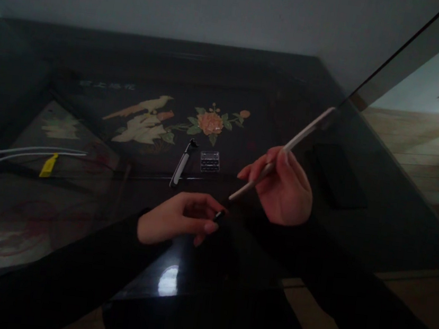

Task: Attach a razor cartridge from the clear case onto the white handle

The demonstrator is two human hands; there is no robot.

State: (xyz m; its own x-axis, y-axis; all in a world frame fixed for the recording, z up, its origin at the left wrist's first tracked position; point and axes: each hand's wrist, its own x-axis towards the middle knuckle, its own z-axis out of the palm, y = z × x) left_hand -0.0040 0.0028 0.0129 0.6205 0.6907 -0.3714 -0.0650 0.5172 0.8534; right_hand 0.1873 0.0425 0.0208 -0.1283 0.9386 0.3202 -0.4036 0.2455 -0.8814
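white stylus [285,154], blk floral tabletop [254,78]

Your left hand [181,218] is low and in the middle. Its fingers are curled in, and the thumb and first finger are pinched together. Your right hand [284,188] is a bit higher and to the right. Its fingers are closed, like you do when you write. Both arms have black sleeves.

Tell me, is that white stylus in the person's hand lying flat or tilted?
Tilted. The right hand holds the white stylus off the table, tip down-left, far end raised up-right.
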